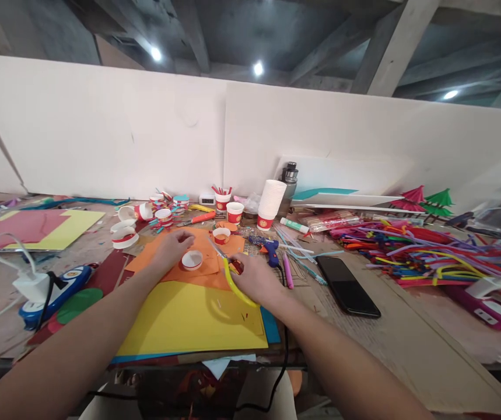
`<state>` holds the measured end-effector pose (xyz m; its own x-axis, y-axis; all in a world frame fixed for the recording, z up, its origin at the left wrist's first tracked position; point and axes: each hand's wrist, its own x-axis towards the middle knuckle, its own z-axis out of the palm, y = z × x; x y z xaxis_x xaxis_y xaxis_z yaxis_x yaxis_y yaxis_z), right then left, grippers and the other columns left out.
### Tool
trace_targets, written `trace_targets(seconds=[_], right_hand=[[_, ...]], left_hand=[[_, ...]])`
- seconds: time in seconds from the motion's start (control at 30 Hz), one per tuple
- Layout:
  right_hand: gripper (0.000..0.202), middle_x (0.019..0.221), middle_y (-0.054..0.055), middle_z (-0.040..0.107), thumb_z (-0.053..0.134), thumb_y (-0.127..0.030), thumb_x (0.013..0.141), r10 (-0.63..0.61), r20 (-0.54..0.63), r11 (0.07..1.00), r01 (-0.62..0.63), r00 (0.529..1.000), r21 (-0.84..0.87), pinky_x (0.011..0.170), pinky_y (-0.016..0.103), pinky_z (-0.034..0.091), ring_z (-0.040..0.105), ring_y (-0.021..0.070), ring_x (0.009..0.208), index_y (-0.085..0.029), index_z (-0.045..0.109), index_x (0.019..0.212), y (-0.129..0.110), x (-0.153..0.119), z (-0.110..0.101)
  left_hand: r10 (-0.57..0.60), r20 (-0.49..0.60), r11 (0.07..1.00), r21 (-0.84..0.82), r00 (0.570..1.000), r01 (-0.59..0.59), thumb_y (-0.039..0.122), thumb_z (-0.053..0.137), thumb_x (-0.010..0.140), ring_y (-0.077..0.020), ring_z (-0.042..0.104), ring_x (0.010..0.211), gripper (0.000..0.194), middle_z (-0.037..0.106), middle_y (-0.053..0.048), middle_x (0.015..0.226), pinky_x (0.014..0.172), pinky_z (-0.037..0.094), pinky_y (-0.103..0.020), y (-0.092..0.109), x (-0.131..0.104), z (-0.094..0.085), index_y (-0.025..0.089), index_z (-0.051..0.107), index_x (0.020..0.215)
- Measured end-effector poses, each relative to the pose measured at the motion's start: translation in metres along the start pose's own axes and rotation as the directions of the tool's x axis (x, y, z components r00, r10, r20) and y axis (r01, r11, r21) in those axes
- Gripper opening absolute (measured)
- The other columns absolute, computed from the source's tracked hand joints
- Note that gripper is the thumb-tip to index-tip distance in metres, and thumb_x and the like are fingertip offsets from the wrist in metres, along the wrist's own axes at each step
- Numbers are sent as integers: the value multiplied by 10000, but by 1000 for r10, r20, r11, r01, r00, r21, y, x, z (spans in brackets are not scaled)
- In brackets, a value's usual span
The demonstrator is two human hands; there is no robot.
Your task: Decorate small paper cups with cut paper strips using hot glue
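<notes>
My right hand [254, 279] is wrapped round the yellow handles of a pair of scissors [235, 282], whose blades point up and left toward a small cut cup [221, 235]. My left hand [174, 248] is over orange paper [209, 256], its fingers curled together; whether anything is between them is too small to tell. A white cup piece [192, 260] lies on the orange paper between my hands. Under the orange paper is a yellow sheet [189, 321], with blue paper [270, 325] showing at its edge.
A blue glue gun [271, 251], pink marker [287, 271] and black phone [349, 286] lie to the right, before bright pipe cleaners [442, 256]. Stacked cups [271, 201] and a bottle [289, 186] stand behind. At left are cut cups [125, 237] and a blue power strip [73, 280].
</notes>
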<state>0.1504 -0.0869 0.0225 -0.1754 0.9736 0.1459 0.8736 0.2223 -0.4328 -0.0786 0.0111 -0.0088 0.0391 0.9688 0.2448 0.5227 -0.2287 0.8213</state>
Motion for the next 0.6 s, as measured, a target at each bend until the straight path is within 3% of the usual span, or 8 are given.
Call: trace_targets(seconds=[0.2,0.37,0.6], right_hand=[[305,882,93,733,518,-369,840,77,70,987,-66,995,-147,601,271,339,663,224,815,-228,713,1027,1,1,0],[290,883,111,724,530,-366,805,129,94,968,-105,987,-227,615,286,365,662,262,867,-239,709,994,0,0,2],[318,924,123,722,554,-393,796,145,107,956,-112,984,-272,642,306,403,673,285,904,-232,689,1035,-3,0,1]], left_hand=[[-82,-216,996,-43,973,74,291,575,715,-133,437,547,139,452,44,594,538,324,-254,-10,9,-4,223,456,695],[-100,-190,989,-130,977,76,314,562,713,-111,339,472,290,333,70,511,494,262,-247,-11,5,-3,235,294,638],[-51,-165,993,-110,985,33,321,552,703,-107,306,472,304,303,68,506,491,244,-248,-8,2,0,232,272,626]])
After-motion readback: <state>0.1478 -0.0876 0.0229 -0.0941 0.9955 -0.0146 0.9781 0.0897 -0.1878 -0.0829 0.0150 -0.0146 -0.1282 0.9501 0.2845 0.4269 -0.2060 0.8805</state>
